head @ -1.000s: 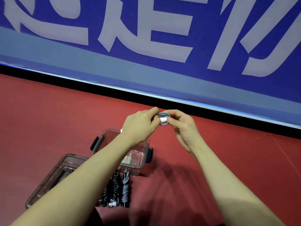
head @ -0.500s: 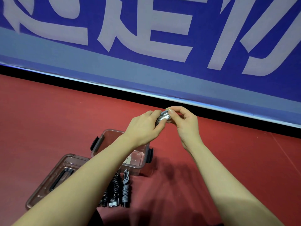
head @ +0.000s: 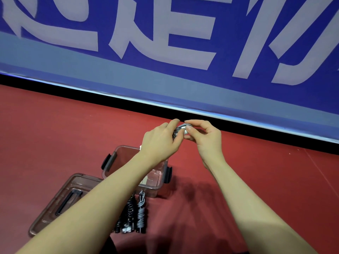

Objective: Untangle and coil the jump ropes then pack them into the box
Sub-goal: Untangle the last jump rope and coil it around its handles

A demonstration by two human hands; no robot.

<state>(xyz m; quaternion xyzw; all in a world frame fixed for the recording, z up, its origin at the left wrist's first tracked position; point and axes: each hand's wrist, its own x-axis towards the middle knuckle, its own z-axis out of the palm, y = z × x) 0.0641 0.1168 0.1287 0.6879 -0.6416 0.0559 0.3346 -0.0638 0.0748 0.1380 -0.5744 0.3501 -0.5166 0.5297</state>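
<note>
Both hands hold a small grey coiled rope up over the red floor. My left hand grips its left side with curled fingers. My right hand pinches its right side, thumb on a pale end piece. Most of the coil is hidden between the fingers. Below my left wrist stands the clear brown box with black latches, open. In front of the box lie coiled ropes, a grey one and black ones, partly hidden by my left forearm.
The box's clear lid with a black handle lies flat to the left of the box. A blue banner with pale lettering stands along the far edge of the red floor, with a black strip at its base.
The grey coil went from an open ring held between the fingers to a tight bundle pressed between both hands. The hands closed together and rose slightly.
</note>
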